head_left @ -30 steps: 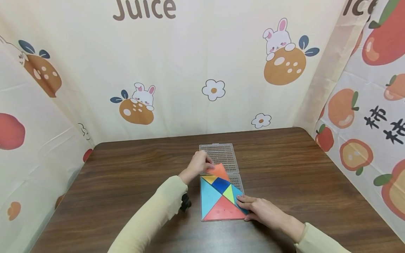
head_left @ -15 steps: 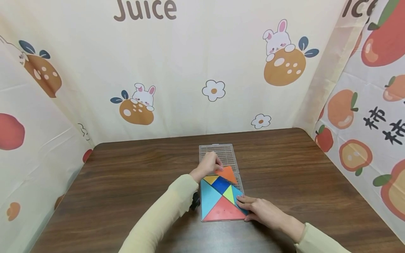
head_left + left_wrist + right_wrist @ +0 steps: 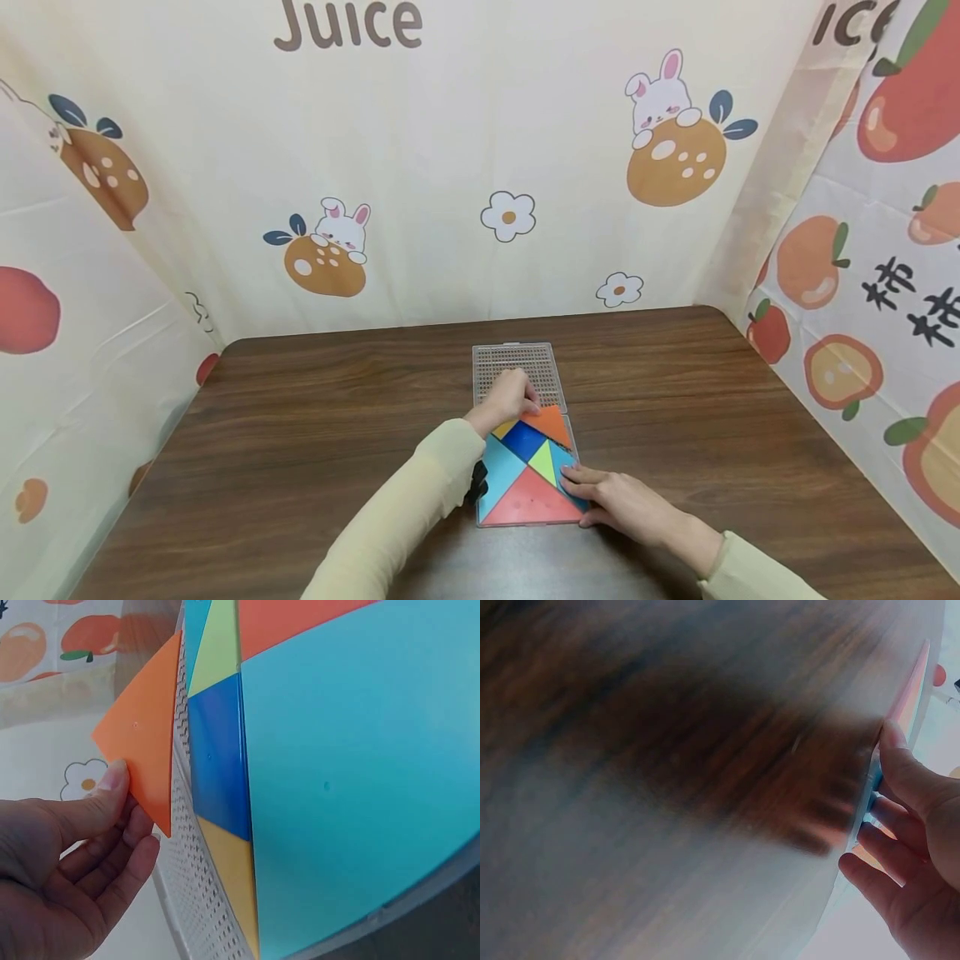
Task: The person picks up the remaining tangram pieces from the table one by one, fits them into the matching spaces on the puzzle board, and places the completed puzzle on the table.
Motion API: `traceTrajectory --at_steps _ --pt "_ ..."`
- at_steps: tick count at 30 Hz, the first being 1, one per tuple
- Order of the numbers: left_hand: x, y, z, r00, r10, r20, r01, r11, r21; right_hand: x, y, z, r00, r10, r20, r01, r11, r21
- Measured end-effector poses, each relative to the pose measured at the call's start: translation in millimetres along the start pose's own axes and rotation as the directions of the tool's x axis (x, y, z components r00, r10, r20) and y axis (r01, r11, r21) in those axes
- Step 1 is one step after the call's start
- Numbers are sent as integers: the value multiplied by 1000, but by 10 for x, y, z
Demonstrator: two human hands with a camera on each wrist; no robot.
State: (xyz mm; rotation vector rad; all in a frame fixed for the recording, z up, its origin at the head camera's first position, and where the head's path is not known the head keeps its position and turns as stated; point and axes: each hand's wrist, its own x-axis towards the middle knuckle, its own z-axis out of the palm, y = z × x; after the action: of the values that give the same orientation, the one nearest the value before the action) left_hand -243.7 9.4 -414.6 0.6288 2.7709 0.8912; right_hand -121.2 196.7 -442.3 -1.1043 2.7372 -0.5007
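Observation:
My left hand pinches an orange triangular tangram piece between thumb and fingers at one corner. In the left wrist view the orange piece stands tilted beside the others, over the perforated tray base. The tray holds a dark blue square, a light blue triangle, a red triangle, a green triangle, a blue piece and a yellow piece. My right hand rests on the tray's right side, fingers on the blue piece, thumb by the near corner.
A clear perforated lid lies opened flat behind the tray. Both sit on a brown wooden table. A printed curtain hangs at the back and sides. A black wrist device sits under the left sleeve.
My left hand has moved right and slightly nearer with the orange triangle, which now covers more of the tray's upper right part. My right hand has stayed in place.

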Motion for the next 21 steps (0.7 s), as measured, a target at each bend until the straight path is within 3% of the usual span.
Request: traceTrajectory --at_steps 13,21 --pt "73 -48 52 996 59 71 -58 998 -17 -4 5 5 1000 -2 -7 2 1000 7" --pt "93 -44 90 995 73 74 -74 997 9 -12 6 13 1000 -4 -14 4 1000 8"
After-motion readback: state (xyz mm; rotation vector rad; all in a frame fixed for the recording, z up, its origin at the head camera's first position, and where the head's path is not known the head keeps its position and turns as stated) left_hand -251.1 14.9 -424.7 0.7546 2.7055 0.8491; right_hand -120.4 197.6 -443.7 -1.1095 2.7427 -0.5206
